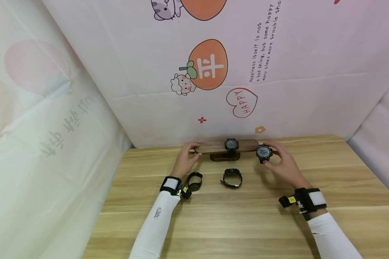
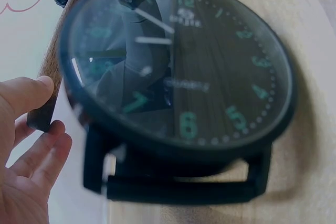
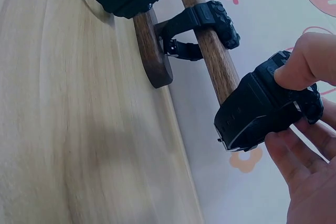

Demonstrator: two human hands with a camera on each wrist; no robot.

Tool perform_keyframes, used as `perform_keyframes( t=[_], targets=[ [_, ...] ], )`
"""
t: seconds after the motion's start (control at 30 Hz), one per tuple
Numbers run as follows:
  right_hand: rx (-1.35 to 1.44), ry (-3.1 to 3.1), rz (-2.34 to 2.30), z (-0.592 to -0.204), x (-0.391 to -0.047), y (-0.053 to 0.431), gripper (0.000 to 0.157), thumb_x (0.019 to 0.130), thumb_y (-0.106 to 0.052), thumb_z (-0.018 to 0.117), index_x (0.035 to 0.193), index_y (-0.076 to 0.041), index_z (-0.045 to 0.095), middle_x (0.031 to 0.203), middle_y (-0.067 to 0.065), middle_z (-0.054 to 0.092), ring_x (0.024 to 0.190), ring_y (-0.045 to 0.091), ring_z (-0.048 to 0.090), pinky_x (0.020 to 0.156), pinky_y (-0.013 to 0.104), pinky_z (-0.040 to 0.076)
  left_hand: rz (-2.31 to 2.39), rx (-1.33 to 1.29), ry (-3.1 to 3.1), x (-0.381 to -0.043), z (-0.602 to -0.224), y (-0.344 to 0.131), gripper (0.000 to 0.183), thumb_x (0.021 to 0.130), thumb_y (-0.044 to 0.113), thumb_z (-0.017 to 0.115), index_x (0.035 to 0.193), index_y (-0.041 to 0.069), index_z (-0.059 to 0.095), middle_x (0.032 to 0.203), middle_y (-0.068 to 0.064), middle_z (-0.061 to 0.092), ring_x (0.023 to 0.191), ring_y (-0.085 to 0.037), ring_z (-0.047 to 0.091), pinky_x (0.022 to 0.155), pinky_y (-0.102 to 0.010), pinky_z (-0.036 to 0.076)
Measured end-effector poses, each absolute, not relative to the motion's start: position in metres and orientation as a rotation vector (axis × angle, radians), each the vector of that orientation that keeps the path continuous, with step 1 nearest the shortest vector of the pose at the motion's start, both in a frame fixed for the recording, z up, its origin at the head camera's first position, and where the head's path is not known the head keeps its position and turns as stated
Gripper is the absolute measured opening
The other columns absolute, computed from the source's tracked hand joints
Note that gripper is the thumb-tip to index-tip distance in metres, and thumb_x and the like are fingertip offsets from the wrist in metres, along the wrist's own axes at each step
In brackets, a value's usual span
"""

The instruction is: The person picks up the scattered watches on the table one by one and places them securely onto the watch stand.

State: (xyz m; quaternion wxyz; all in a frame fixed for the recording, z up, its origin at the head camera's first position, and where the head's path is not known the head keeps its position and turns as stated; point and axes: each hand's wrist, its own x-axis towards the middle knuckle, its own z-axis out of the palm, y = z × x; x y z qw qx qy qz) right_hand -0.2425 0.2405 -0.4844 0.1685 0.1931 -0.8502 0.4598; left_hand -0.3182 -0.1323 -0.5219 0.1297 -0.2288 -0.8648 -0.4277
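A dark wooden watch stand (image 1: 210,146) has a crossbar on a small base. My left hand (image 1: 184,160) holds the bar's left end between thumb and fingers. At the right end, my right hand (image 1: 286,167) pinches a black digital watch (image 1: 263,152), thumb on its case and fingers beneath. In the right wrist view, the closed strap of this watch (image 3: 252,108) meets the bar's end. Another black watch (image 1: 231,144) hangs around the bar right of its middle.
Two more black watches lie on the wood-grain table (image 1: 214,223): a round-dial watch (image 1: 194,186) near my left wrist and a buckled watch (image 1: 232,171) before the stand. A printed white cloth (image 1: 149,108) rises right behind the stand.
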Motion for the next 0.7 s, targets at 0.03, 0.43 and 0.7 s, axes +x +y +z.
perform_keyframes(
  t=[0.03,0.43,0.7],
  targets=[
    [0.541,-2.420,1.314,-0.481,-0.241,0.240,0.070,0.072,0.015,0.072,0.136,0.006,0.045,0.136,0.023,0.044,0.121,0.037,0.042,0.097,0.061,0.040,-1.243,-0.665,-2.512,-0.318,-0.522,-0.132,0.038,0.091,0.017,0.068,0.126,0.010,0.056,0.132,-0.002,0.052,0.115,-0.017,0.052,0.093,-0.032,0.052],
    [0.495,-2.437,1.327,-0.481,-0.245,0.244,0.068,0.074,0.013,0.071,0.136,0.006,0.044,0.135,0.025,0.044,0.121,0.037,0.042,0.098,0.062,0.040,-1.255,-0.670,-2.501,-0.319,-0.523,-0.133,0.038,0.090,0.017,0.068,0.125,0.009,0.057,0.132,-0.004,0.052,0.113,-0.016,0.053,0.093,-0.030,0.051],
    [0.491,-2.438,1.349,-0.493,-0.256,0.251,0.069,0.074,0.015,0.071,0.136,0.007,0.044,0.136,0.026,0.042,0.123,0.040,0.039,0.097,0.063,0.040,-1.264,-0.679,-2.491,-0.320,-0.525,-0.134,0.038,0.091,0.017,0.068,0.126,0.010,0.056,0.133,-0.003,0.052,0.114,-0.017,0.053,0.094,-0.031,0.051]
  ],
)
